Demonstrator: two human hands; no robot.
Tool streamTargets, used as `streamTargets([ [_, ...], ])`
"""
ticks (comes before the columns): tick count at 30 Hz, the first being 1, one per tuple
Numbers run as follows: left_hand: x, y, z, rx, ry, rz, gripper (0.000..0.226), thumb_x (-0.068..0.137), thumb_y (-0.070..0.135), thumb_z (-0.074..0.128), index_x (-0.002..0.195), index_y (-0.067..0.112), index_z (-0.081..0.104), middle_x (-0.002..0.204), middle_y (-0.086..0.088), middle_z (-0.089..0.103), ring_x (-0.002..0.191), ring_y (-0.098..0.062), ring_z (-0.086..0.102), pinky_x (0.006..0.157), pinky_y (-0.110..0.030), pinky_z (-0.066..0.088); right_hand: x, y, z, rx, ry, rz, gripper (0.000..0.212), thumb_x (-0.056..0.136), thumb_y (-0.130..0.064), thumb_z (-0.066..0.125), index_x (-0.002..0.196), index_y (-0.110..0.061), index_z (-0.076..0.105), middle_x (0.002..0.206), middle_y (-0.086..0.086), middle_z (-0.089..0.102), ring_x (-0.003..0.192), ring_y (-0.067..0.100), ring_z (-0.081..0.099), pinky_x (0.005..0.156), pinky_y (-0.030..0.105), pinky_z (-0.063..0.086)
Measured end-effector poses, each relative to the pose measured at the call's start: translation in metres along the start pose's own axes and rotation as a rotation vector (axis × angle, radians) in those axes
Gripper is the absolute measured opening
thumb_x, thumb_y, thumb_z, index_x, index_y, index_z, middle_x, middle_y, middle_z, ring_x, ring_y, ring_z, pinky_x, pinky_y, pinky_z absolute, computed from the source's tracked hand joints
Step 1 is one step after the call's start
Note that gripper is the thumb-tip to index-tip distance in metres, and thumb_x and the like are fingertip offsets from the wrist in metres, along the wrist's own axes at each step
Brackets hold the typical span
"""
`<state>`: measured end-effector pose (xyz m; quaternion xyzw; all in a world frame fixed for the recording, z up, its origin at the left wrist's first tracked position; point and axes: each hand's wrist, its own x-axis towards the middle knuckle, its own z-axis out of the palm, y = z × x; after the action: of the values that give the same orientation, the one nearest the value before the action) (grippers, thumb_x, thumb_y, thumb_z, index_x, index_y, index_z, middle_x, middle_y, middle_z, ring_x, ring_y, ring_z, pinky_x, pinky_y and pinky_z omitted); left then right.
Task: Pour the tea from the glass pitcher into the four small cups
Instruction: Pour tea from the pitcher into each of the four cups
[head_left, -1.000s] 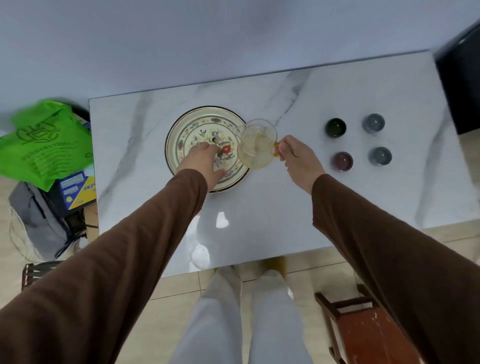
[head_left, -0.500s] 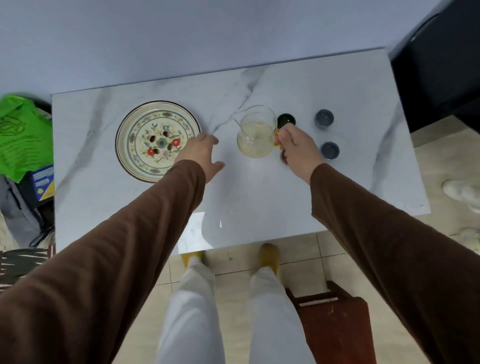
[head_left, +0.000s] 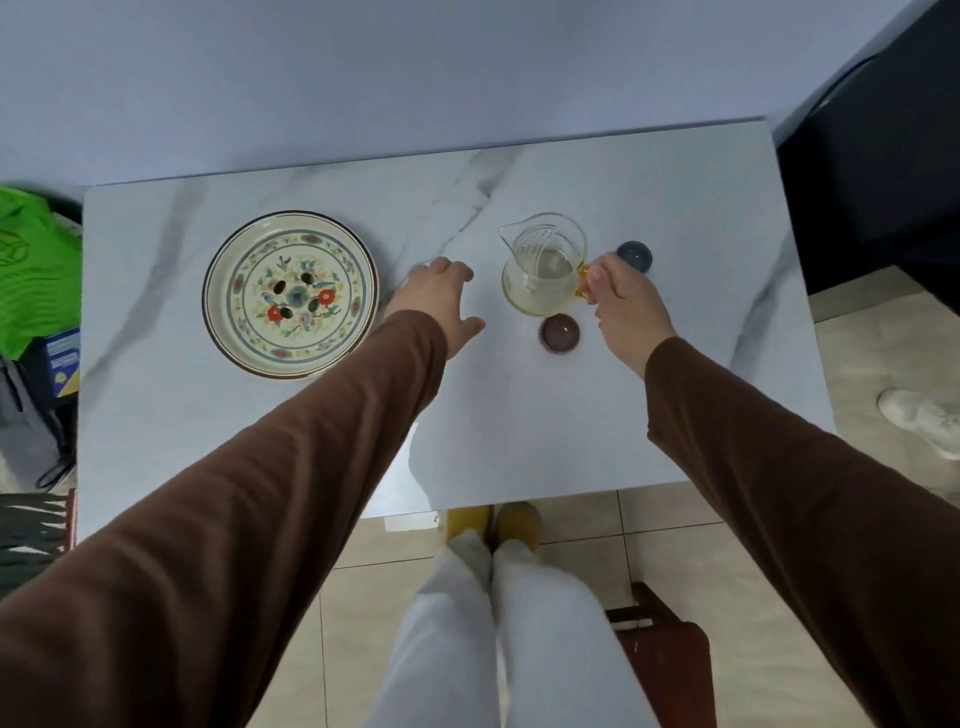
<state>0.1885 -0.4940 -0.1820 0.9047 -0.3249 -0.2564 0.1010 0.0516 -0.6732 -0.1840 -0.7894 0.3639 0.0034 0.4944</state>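
I see the right hand (head_left: 626, 306) pinched on the amber handle of the glass pitcher (head_left: 543, 265), fingers together around it. The pitcher looks roughly upright, pale tea in its lower part, spout pointing away from the hand; I cannot tell whether it rests on the marble table (head_left: 519, 415) or hangs just above it. Taking the pitcher as my landmark: a maroon cup (head_left: 560, 334) sits just on its near side, almost under its base, and a grey-blue cup (head_left: 634, 255) lies just beyond the handle, partly hidden by the right hand. I can make out only these two cups. The left hand (head_left: 434, 299) lies to the pitcher's left, fingers spread, holding nothing. Further left, well apart from the pitcher, is the floral plate (head_left: 228, 322).
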Motion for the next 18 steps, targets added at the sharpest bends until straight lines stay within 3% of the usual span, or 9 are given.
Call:
streamTargets([
  [10,0.029,0.031,0.009,-0.022,0.0,-0.038,0.065,0.081,0.037,0.068,0.138,0.016,0.044,0.141,-0.005,0.045,0.13,-0.026,0.042,0.104,-0.039,0.039,0.032,0.017,-0.028,-0.074,-0.02,-0.022,0.027,0.103,-0.028,0.031,0.089,-0.017,0.051,0.076,-0.011,0.049,0.067,0.006,0.045,0.073,0.032,0.042],
  [18,0.036,0.077,0.033,-0.05,0.013,-0.168,0.067,0.079,0.036,0.07,0.137,0.015,0.045,0.14,-0.007,0.046,0.13,-0.027,0.042,0.106,-0.04,0.039,0.068,0.041,-0.073,-0.096,-0.077,-0.102,0.026,0.098,-0.032,0.032,0.082,-0.023,0.05,0.08,-0.007,0.057,0.078,0.017,0.052,0.078,0.037,0.047],
])
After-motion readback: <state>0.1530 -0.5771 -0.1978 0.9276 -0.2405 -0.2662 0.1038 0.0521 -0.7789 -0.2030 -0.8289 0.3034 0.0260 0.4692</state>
